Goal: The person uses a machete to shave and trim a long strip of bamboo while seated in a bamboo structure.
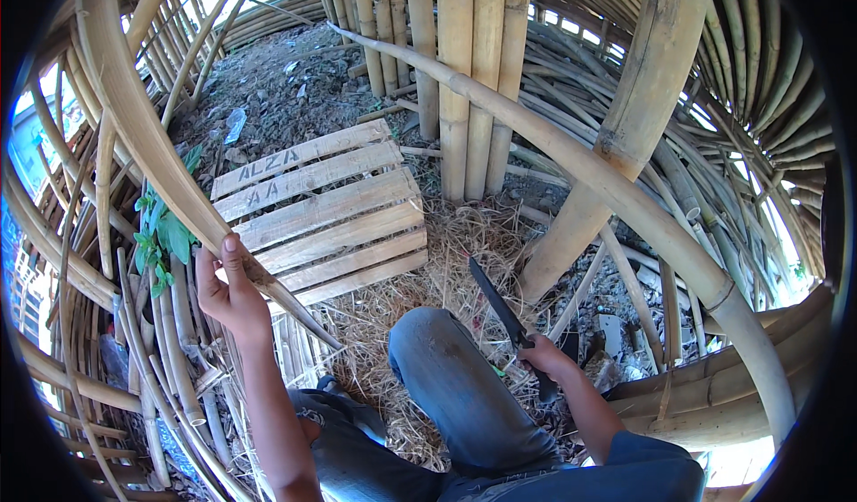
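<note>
**Block lettering on the crate (321, 210)**

Ahead of me, dark capitals (270, 165) stand on the crate's two farthest slats: a longer row on the top slat (348, 142), a shorter, more widely spaced row on the second slat (353, 169). Both rows face me upright, slanting up toward my right.

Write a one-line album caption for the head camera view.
Left hand steadying a bamboo strip, right hand gripping a long dark knife, a slatted wooden crate ahead.

Right fingers (538, 351) partly hide the machete handle (545, 388).
</note>
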Demonstrator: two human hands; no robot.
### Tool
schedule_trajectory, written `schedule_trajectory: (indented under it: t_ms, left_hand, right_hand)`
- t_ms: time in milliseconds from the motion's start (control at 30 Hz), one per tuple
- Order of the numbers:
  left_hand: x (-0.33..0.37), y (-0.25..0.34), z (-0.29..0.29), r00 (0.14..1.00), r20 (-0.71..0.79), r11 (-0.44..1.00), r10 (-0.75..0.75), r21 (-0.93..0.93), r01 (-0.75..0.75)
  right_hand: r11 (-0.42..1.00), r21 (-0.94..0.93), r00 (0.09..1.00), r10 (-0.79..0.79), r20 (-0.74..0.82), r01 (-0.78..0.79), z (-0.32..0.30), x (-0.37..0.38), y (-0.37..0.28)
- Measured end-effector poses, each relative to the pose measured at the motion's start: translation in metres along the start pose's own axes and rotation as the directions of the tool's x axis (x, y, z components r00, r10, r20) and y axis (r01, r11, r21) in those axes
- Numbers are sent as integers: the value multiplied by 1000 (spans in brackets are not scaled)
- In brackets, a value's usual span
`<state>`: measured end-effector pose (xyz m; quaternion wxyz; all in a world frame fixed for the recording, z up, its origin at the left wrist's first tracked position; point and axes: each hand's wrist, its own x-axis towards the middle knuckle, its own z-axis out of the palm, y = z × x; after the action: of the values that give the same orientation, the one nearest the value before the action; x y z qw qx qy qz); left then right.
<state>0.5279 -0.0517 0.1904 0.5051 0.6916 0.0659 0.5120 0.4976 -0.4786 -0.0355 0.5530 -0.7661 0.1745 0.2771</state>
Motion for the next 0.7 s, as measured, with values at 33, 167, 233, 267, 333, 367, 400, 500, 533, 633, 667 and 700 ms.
schedule_trajectory:
  t_ms: [33, 167, 233, 267, 333, 367, 400, 500, 533, 633, 667, 700]
  left_hand:
    - [1, 3, 5, 994, -33, 995, 100, 27, -99]
    - [4, -8, 4, 988, -44, 986, 145, 85, -141]
    - [2, -8, -2, 996, -28, 995, 83, 65, -81]
    - [4, -9, -1, 999, -26, 998, 36, 45, -35]
    - [4, -10, 0, 999, -23, 998, 49, 48, -48]
    - [3, -11, 1, 998, -20, 997, 60, 55, -59]
    - [2, -11, 1, 997, -17, 996, 71, 63, -70]
    - [1, -10, -1, 997, -4, 994, 81, 79, -80]
    - [0, -9, -3, 997, -4, 993, 79, 88, -78]
    - [0, -5, -1, 996, -21, 995, 83, 63, -82]
    - [0, -5, 0, 996, -19, 993, 91, 74, -90]
    - [-2, -4, 0, 995, -15, 992, 94, 82, -93]
  right_hand:
    - [1000, -5, 1000, -2, 4, 2, 3, -8, -3]
    - [982, -172, 977, -114, -182, 83, 11, -49, -31]
    - [956, -292, 989, -69, -134, 27, 7, -57, -33]
    - [956, -291, 988, -76, -137, 33, 3, -58, -41]
    - [993, 28, 992, 117, 54, -118, -4, -69, -56]
    - [995, -39, 994, 90, 59, -88, -5, -73, -61]
    - [995, -41, 994, 89, 58, -87, -6, -78, -63]
    - [999, -34, 999, -3, 39, 4, -3, -95, -74]
    - [991, -103, 992, -94, -89, 85, -1, -100, -86]
    - [978, -93, 956, -205, -211, 189, 8, -93, -92]
    - [975, -4, 953, -216, -211, 220, 12, -84, -88]
    - [971, 82, 961, -206, -184, 224, 16, -68, -77]
